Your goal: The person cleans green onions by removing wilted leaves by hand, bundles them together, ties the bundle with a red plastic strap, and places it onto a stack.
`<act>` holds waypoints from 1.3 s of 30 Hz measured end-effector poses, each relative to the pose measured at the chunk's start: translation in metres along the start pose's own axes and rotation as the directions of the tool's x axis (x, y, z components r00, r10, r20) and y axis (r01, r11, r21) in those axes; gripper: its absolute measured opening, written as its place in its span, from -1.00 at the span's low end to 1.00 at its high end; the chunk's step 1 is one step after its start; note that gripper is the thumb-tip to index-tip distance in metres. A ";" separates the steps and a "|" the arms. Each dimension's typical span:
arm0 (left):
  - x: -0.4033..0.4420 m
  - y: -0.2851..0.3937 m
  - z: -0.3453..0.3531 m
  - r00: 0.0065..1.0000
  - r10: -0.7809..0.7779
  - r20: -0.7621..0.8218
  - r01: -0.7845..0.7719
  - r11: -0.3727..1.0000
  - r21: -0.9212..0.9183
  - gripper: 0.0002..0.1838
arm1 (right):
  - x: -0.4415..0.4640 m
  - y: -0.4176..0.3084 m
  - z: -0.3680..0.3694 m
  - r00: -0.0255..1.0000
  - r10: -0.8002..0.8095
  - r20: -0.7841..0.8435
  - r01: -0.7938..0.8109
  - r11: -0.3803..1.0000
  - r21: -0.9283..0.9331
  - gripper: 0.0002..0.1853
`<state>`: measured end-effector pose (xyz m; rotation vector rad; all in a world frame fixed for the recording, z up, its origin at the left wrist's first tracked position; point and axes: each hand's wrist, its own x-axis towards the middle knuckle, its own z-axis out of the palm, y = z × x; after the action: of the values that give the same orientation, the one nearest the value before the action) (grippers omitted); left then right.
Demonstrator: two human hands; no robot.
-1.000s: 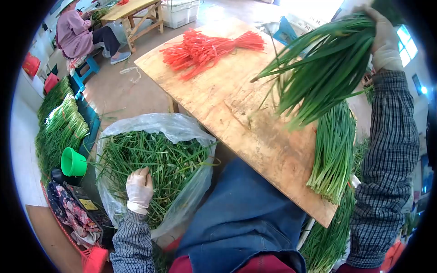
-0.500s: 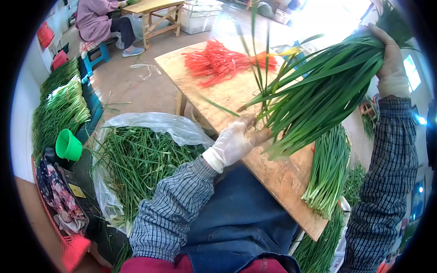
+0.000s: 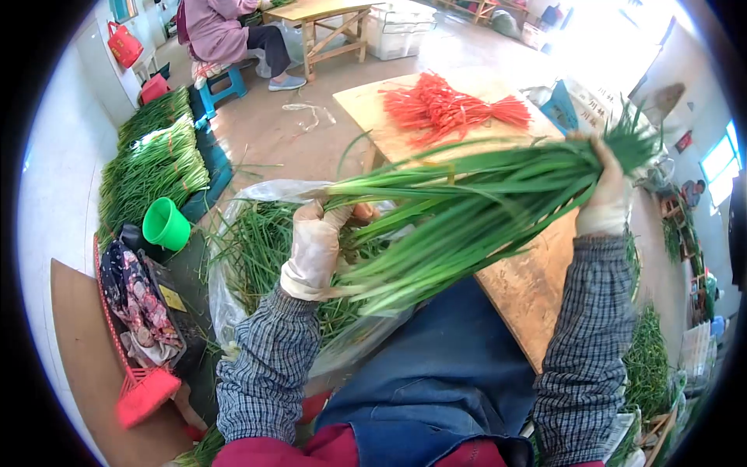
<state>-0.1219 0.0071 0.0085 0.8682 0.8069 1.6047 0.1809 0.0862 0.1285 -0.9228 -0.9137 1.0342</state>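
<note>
A thick bunch of long green Chinese chives [image 3: 475,198] stretches almost level across the middle of the view, its pale stem ends toward the left. My right hand [image 3: 605,183], in a thin pale glove, is closed around the bunch near its leafy end, over the wooden table. At the stem end, my gloved left hand [image 3: 313,237] has its fingers closed on a few stalks, partly hidden by them. Below that hand lies a clear plastic bag [image 3: 222,300] full of loose green leaves [image 3: 268,241].
Red ties [image 3: 447,109] lie on the wooden table [image 3: 362,97]. To the left are stacked chives [image 3: 156,167], a green bucket [image 3: 166,224] and a red broom [image 3: 148,393]. A person [image 3: 218,27] sits at another table farther back. More greens [image 3: 646,366] lie at right.
The bunch has come down and left from a raised, slanted position to nearly level. My left hand has moved from the table edge to above the bag. The view has turned slightly.
</note>
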 end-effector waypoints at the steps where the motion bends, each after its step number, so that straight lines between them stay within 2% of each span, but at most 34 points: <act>1: 0.002 -0.013 -0.011 0.998 -0.046 -0.048 0.047 0.999 0.021 -0.75 | 0.013 0.024 -0.030 0.995 0.056 -0.080 -0.049 0.995 0.091 -0.76; 2: 0.002 -0.020 -0.016 0.985 -0.126 -0.117 0.128 0.992 0.005 -0.75 | 0.015 0.040 -0.050 0.986 0.107 -0.124 -0.087 0.984 0.155 -0.79; 4: -0.004 -0.035 -0.019 0.965 -0.250 -0.075 0.251 0.968 0.009 -0.74 | 0.024 0.071 -0.097 0.970 0.149 -0.190 -0.095 0.959 0.266 -0.81; 6: -0.007 -0.052 -0.022 0.965 -0.258 -0.045 0.261 0.958 0.119 -0.71 | 0.029 0.084 -0.127 0.953 0.190 -0.234 -0.100 0.932 0.349 -0.83; 8: -0.017 -0.039 -0.030 0.942 -0.318 -0.104 0.331 0.929 0.164 -0.73 | 0.029 0.087 -0.153 0.942 0.198 -0.272 -0.086 0.923 0.376 -0.85; 10: -0.022 -0.021 -0.069 0.948 -0.263 -0.181 0.301 0.927 0.225 -0.74 | 0.030 0.080 -0.166 0.941 0.170 -0.292 -0.061 0.936 0.347 -0.86; 12: -0.031 -0.001 -0.118 0.944 -0.157 -0.290 0.261 0.894 0.365 -0.77 | 0.029 0.078 -0.174 0.950 0.146 -0.277 -0.032 0.925 0.380 -0.89; 14: -0.037 0.010 -0.180 0.879 -0.163 -0.449 0.443 0.630 0.638 -0.76 | 0.032 0.077 -0.181 0.951 0.181 -0.252 -0.047 0.888 0.458 -0.89; 15: -0.044 0.000 -0.202 0.900 -0.072 -0.430 0.435 0.092 0.896 -0.71 | 0.031 0.078 -0.180 0.949 0.152 -0.277 -0.029 0.915 0.402 -0.88; 16: -0.048 -0.007 -0.215 0.931 -0.010 -0.364 0.313 -0.486 0.816 -0.65 | 0.030 0.079 -0.180 0.956 0.133 -0.263 -0.018 0.917 0.399 -0.88; 17: -0.047 -0.002 -0.187 0.853 -0.141 -0.503 0.365 -0.529 0.766 -0.50 | 0.030 0.080 -0.180 0.963 0.111 -0.247 -0.005 0.918 0.396 -0.88; 18: -0.046 -0.004 -0.167 0.897 -0.172 -0.407 0.296 -0.450 0.843 -0.45 | 0.029 0.079 -0.180 0.968 0.088 -0.234 0.010 0.921 0.390 -0.88; 20: -0.036 -0.019 -0.124 0.984 -0.133 -0.121 0.112 -0.069 0.991 -0.39 | 0.020 0.071 -0.167 0.973 0.092 -0.213 -0.006 0.928 0.373 -0.86; 22: -0.020 -0.033 -0.078 0.978 -0.114 0.175 -0.152 0.192 0.970 -0.57 | 0.016 0.065 -0.160 0.985 0.085 -0.149 -0.021 0.922 0.386 -0.85; 23: -0.008 -0.045 -0.073 0.815 -0.053 0.577 -0.579 -0.034 0.814 -0.64 | 0.014 0.063 -0.157 0.992 0.082 -0.097 -0.036 0.914 0.405 -0.86; 24: 0.003 -0.048 -0.045 0.876 -0.023 0.481 -0.472 0.162 0.867 -0.67 | 0.012 0.060 -0.155 0.995 0.076 -0.068 -0.040 0.905 0.423 -0.86; 25: 0.013 -0.050 -0.017 0.980 -0.079 0.183 -0.137 0.403 0.905 -0.65 | 0.010 0.057 -0.152 0.997 0.069 -0.040 -0.044 0.896 0.441 -0.86; 26: 0.024 -0.047 0.002 0.959 -0.156 0.236 -0.162 0.381 0.910 -0.60 | 0.007 0.054 -0.148 0.998 0.061 -0.014 -0.048 0.887 0.459 -0.86; 27: 0.032 -0.048 0.014 0.923 -0.253 0.290 -0.165 0.421 0.892 -0.54 | 0.004 0.050 -0.138 0.998 0.018 -0.065 0.012 0.900 0.435 -0.87; 28: 0.039 -0.055 0.024 0.912 -0.320 0.257 -0.122 0.386 0.914 -0.51 | 0.002 0.046 -0.135 1.000 0.014 -0.019 -0.004 0.879 0.476 -0.87; 30: 0.051 -0.077 0.032 0.893 -0.383 0.235 -0.078 0.384 0.920 -0.39 | -0.004 0.040 -0.125 0.997 0.004 0.076 -0.046 0.832 0.553 -0.87; 32: 0.052 -0.092 0.040 0.865 -0.485 0.131 0.063 0.365 0.929 -0.29 | -0.017 0.032 -0.109 0.983 -0.069 0.168 -0.039 0.824 0.565 -0.88; 33: 0.049 -0.097 0.043 0.883 -0.429 0.190 -0.004 0.398 0.917 -0.21 | -0.020 0.029 -0.104 0.966 -0.102 0.237 -0.057 0.812 0.581 -0.87; 34: 0.041 -0.101 0.046 0.893 -0.395 0.215 -0.037 0.414 0.910 -0.38 | -0.022 0.028 -0.100 0.943 -0.135 0.304 -0.077 0.800 0.595 -0.86; 36: 0.027 -0.122 0.046 0.885 -0.399 0.239 0.149 0.730 0.667 -0.59 | -0.025 0.025 -0.095 0.907 -0.195 0.374 -0.080 0.791 0.607 -0.87; 37: 0.021 -0.126 0.045 0.899 -0.384 0.209 0.139 0.704 0.696 -0.76 | -0.025 0.024 -0.097 0.882 -0.220 0.416 -0.091 0.787 0.610 -0.87; 39: 0.010 -0.113 0.039 0.941 -0.307 0.138 0.129 0.708 0.694 -0.76 | -0.029 0.022 -0.095 0.833 -0.284 0.474 -0.082 0.784 0.615 -0.86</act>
<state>-0.0351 0.0400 -0.0678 1.3974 1.2982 0.9392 0.2558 0.0469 0.0713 0.0041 -0.9792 1.4169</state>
